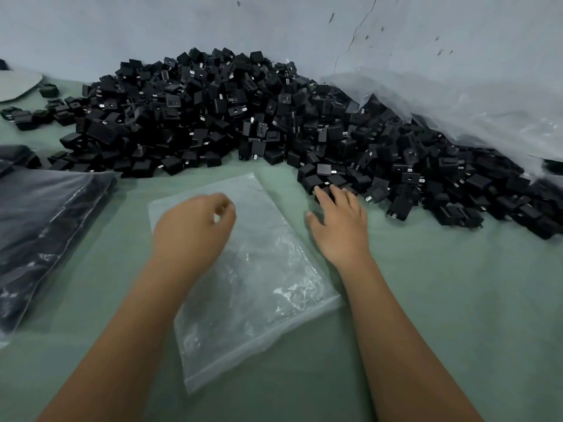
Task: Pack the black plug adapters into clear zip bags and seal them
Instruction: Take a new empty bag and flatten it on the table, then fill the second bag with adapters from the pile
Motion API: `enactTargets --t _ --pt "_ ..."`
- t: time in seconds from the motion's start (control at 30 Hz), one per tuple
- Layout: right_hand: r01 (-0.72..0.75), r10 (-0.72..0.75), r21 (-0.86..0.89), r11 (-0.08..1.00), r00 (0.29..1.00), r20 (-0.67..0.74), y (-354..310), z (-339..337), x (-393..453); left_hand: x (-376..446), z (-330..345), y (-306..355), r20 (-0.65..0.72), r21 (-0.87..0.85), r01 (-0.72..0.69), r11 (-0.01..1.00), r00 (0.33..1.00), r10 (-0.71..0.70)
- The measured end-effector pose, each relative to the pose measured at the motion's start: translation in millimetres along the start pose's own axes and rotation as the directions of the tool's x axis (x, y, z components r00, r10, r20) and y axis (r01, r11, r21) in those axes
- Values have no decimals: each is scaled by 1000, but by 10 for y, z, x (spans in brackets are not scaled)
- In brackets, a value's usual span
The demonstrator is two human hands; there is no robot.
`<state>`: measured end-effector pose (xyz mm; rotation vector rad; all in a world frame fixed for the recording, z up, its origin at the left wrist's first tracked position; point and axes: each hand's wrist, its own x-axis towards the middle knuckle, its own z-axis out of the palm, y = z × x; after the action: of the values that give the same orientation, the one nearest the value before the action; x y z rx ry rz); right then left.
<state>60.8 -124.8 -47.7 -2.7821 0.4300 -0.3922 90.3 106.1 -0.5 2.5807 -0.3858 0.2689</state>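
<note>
Clear zip bag flat on green bench, empty far as I can tell. Left hand hovering over bag's top half, fingers loosely curled, blurry, holding nothing I can see. Right hand just beside bag, fingers spread, tips touching near edge of black adapter pile. Pile heaped against wall. Big plastic sheet draped over pile's right side. Filled bags stacked far left.

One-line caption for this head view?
Right hand reaches into black plug adapters; left hand hovers over empty clear zip bag.
</note>
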Motion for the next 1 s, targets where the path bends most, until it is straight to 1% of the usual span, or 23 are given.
enactTargets --t 0.03,0.07,0.1,0.13,0.17,0.2,0.23,0.27,0.3,0.37,0.43,0.5,0.53,0.57,0.6,0.67,0.73,0.8,0.87,0.93,0.97,1.0 --pt "12 -13 -15 1000 997 -75 -1 -4 -4 -118 -26 76 84 1 -31 1000 996 30" --pt "25 -30 -33 999 988 -154 -6 -13 -19 -233 -35 124 196 35 -80 996 978 72" --pt "37 -46 -48 998 975 -219 -12 -27 -44 -334 -26 151 347 75 -128 989 933 94" --pt "43 -54 -48 998 964 -259 -19 -36 -74 -416 -1 156 510 123 -162 979 857 78" --pt "43 -49 -26 999 960 -276 -21 -41 -104 -475 48 148 630 174 -192 966 775 41" --pt "37 -30 18 999 960 -277 -22 -46 -131 -506 110 129 695 213 -219 952 719 10" --pt "21 1 79 997 963 -269 -21 -52 -156 -509 171 106 710 226 -230 947 704 1" --pt "-2 40 147 989 966 -256 -16 -57 -177 -491 220 92 693 220 -226 949 721 12" --pt "-26 75 202 979 968 -238 -8 -63 -200 -465 256 83 656 214 -226 950 755 32" --pt "-68 118 244 967 973 -197 19 -77 -252 -419 298 80 571 237 -231 944 819 58" --pt "-109 157 262 959 973 -170 52 -76 -310 -411 306 114 492 283 -238 929 868 72" --pt "-142 207 339 930 964 -164 80 -87 -385 -453 304 185 359 314 -245 917 925 124" --pt "-160 242 406 900 957 -160 87 -103 -429 -478 300 223 293 298 -248 922 943 159" --pt "-176 281 482 858 947 -155 89 -125 -475 -495 291 257 256 255 -250 934 949 184" --pt "-185 322 563 805 934 -153 85 -154 -522 -511 285 281 261 194 -249 949 945 195" --pt "-170 403 716 677 900 -166 39 -219 -616 -519 306 298 359 102 -245 964 913 194" --pt "-123 456 819 560 872 -180 -70 -256 -700 -491 364 295 449 87 -265 960 871 199" --pt "-63 440 868 492 879 -186 -232 -238 -776 -467 436 299 458 77 -270 960 864 206" --pt "-9 371 880 475 909 -191 -404 -187 -842 -468 494 300 410 58 -269 962 884 222" --pt "48 259 846 531 942 -216 -528 -134 -899 -495 499 298 357 -3 -261 965 901 245" --pt "83 198 810 581 951 -239 -558 -115 -924 -518 482 295 309 -51 -254 966 916 257" --pt "113 151 772 626 953 -263 -569 -105 -939 -548 466 291 232 -89 -252 964 936 266"
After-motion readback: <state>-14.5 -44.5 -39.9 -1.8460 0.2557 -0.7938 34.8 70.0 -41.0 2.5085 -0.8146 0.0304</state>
